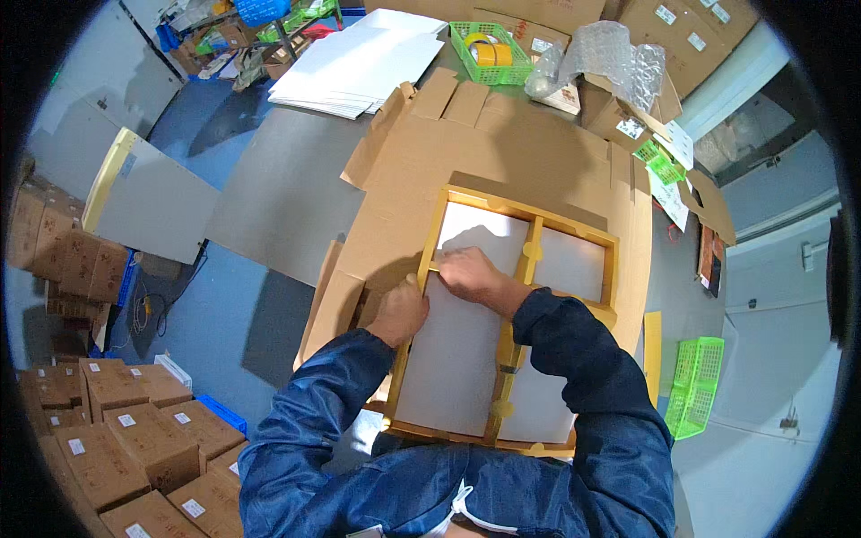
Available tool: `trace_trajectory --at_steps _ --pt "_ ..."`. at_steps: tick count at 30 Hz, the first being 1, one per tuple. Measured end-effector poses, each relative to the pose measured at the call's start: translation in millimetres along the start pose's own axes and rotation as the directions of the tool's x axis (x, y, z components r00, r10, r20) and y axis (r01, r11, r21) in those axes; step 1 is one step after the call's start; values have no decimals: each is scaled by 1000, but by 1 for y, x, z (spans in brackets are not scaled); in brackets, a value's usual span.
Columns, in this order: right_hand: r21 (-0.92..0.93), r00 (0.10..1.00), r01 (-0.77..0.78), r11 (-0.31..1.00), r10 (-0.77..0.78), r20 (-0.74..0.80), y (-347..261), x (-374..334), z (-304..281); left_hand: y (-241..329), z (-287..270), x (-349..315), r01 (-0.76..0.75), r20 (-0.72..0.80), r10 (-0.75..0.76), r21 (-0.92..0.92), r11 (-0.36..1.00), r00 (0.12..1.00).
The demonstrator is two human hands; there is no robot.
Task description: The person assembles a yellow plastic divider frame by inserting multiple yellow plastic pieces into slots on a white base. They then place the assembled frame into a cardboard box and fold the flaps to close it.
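A yellow wooden frame [535,235] with dividers lies in front of me, its compartments lined with pale white panels [453,359]. My left hand [401,311] is closed at the frame's left side rail, thumb side up. Inside the left-hand compartment, near that same rail, my right hand [473,275] is closed with its fingers curled down. A short yellow piece shows between its fingers and the rail; what it grips is hidden beneath it. Rounded yellow tabs stick out along the middle divider. My right forearm crosses the divider.
Flattened cardboard [502,143] lies under the frame on the grey table [278,179]. White sheets [359,67], a green basket [466,63] with tape rolls and bubble wrap [610,58] stand at the back. A green crate [695,386] is at right; stacked cartons [152,439] fill the lower left.
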State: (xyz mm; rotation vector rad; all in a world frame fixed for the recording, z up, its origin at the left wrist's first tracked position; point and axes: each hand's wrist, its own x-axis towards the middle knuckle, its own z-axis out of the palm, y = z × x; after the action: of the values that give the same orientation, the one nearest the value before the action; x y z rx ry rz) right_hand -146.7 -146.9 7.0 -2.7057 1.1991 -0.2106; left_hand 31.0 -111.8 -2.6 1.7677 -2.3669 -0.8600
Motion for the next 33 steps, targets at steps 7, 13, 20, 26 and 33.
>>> trace_trajectory --at_steps 7,13,20,26,33 --pt "228 922 -234 945 290 -256 13 -53 -72 18 -22 -3 -223 -430 344 307 925 835" --pt "-3 719 -600 800 541 435 28 -157 -101 103 -9 44 -853 -135 856 96 513 499" --pt "93 857 -473 876 433 278 31 -166 -66 125 4 60 -820 253 782 107 562 569" --pt "21 878 -420 907 400 264 44 -157 -72 133 15 13 -637 -381 669 226 737 639" --pt "251 904 -418 873 374 207 57 -163 -52 173 81 -21 -158 -334 189 118 980 923"
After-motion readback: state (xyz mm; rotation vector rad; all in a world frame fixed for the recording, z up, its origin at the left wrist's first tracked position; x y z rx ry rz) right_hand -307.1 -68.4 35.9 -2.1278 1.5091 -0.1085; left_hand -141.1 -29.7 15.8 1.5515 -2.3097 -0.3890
